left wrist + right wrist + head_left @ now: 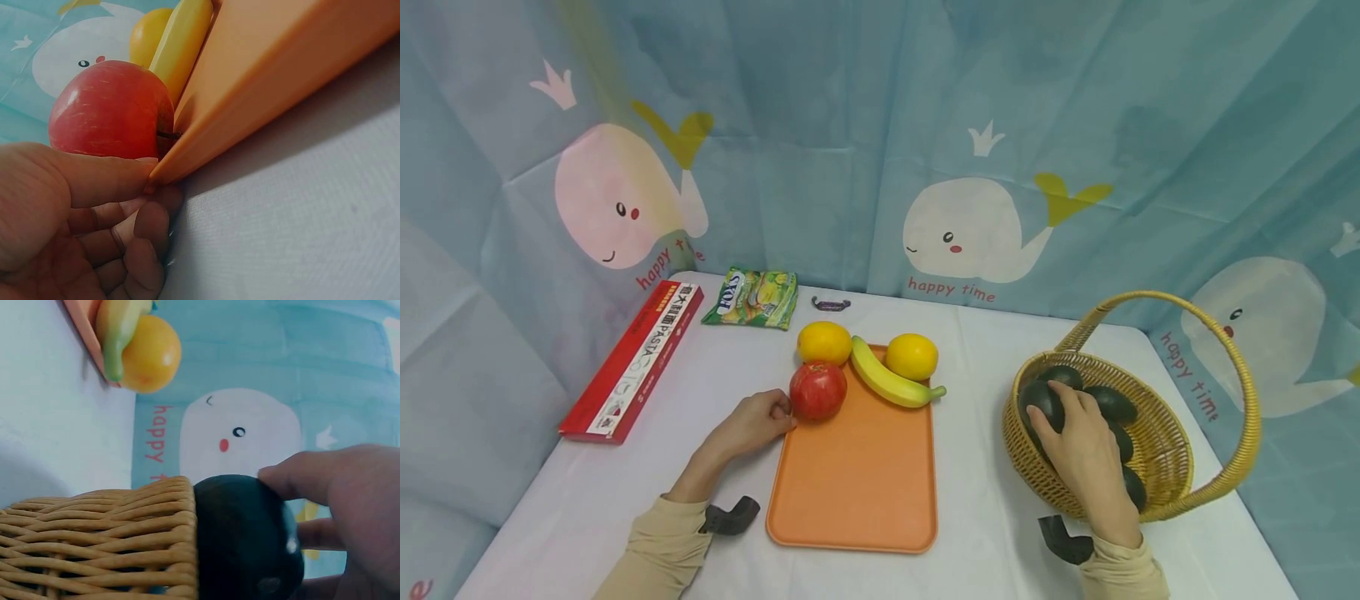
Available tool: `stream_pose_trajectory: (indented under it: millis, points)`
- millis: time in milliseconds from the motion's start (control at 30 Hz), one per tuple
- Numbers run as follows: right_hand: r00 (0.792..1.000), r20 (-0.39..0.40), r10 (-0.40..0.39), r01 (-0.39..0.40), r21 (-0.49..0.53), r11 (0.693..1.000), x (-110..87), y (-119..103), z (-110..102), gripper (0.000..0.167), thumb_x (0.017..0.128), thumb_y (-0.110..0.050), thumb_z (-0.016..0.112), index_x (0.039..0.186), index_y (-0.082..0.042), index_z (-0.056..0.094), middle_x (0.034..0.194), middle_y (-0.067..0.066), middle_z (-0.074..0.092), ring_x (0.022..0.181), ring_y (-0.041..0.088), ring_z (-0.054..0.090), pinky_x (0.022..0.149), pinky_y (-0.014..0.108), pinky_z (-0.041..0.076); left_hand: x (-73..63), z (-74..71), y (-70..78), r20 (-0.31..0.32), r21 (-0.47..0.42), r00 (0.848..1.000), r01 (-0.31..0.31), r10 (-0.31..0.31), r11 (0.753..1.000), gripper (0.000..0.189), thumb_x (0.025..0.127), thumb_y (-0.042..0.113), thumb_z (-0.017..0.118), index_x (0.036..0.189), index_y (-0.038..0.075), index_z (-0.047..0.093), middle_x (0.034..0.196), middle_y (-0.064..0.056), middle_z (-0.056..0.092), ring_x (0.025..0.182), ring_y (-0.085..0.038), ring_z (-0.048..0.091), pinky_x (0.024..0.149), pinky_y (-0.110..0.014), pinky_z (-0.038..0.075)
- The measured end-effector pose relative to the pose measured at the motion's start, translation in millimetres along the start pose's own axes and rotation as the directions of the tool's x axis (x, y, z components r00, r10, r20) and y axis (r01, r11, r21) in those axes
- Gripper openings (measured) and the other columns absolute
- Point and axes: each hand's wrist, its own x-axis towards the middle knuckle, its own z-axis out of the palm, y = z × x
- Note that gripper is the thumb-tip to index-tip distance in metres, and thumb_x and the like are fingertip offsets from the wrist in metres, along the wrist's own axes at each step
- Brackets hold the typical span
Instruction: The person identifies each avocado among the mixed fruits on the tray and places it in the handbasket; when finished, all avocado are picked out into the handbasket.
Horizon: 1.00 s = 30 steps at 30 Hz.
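Note:
My left hand (754, 427) pinches the left edge of an orange tray (857, 483) between thumb and fingers, right beside a red apple (817, 390). The left wrist view shows the thumb on top of the tray's rim (206, 140) and the fingers curled below. At the right, my right hand (1086, 454) reaches into a wicker basket (1026, 458) and holds a dark green avocado (1040, 403) with spread, bent fingers. In the right wrist view this avocado (244, 537) rises above the basket's rim. Several more avocados (1111, 404) lie in the basket, partly hidden by the hand.
On the tray's far end lie a banana (891, 383) and two round yellow fruits, one (824, 342) behind the apple. A red pasta box (632, 362), a green candy bag (752, 297) and a small purple wrapped candy (831, 305) lie farther back. The basket's tall handle (1243, 400) arches up.

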Motion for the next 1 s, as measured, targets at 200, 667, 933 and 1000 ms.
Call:
stream_pose_trajectory:
  millis: [200, 667, 933, 1000]
  points:
    - [1.000, 0.007, -0.004, 0.004, -0.019, 1.000, 1.6, -2, -3, 0.052, 0.091, -0.032, 0.067, 0.132, -0.003, 0.049, 0.120, 0.031, 0.057, 0.082, 0.045, 0.063, 0.060, 0.054, 0.050, -1.0, -0.8, 1.2, -0.002, -0.006, 1.000, 0.000, 0.000, 1.000, 0.016, 0.088, 0.012, 0.065, 0.097, 0.000, 0.061, 0.075, -0.005, 0.057, 0.069, -0.016, 0.050, 0.063, -0.029, 0.040]
    - [0.962, 0.240, 0.132, -0.113, -0.093, 0.989, 3.7, 0, -18, 0.059, 0.086, -0.033, 0.063, 0.130, 0.000, 0.041, 0.100, 0.026, 0.065, 0.065, 0.028, 0.061, 0.054, 0.042, 0.044, 0.7, 0.1, -1.4, -0.001, 0.000, 1.000, -0.007, 0.007, 1.000, 0.015, 0.088, 0.012, 0.065, 0.097, 0.001, 0.061, 0.075, -0.005, 0.058, 0.069, -0.017, 0.050, 0.063, -0.028, 0.041]
    - [0.963, 0.264, 0.055, -0.021, -0.127, 0.992, 1.9, 0, -25, 0.052, 0.086, -0.031, 0.066, 0.125, -0.002, 0.048, 0.094, 0.024, 0.067, 0.072, 0.032, 0.065, 0.055, 0.043, 0.046, 0.5, 0.6, -1.1, 0.001, 0.009, 1.000, 0.013, -0.013, 1.000, 0.019, 0.088, 0.013, 0.065, 0.101, 0.000, 0.062, 0.077, -0.006, 0.059, 0.071, -0.017, 0.051, 0.064, -0.028, 0.042]
    - [0.964, 0.264, 0.037, -0.003, -0.127, 0.992, 2.1, 1, -26, 0.051, 0.087, -0.030, 0.068, 0.125, -0.001, 0.049, 0.096, 0.025, 0.068, 0.074, 0.034, 0.065, 0.055, 0.043, 0.046, 0.2, 0.4, -0.6, 0.003, 0.006, 1.000, 0.012, -0.012, 1.000, 0.019, 0.088, 0.013, 0.065, 0.101, 0.000, 0.062, 0.077, -0.006, 0.058, 0.071, -0.017, 0.051, 0.063, -0.028, 0.042]
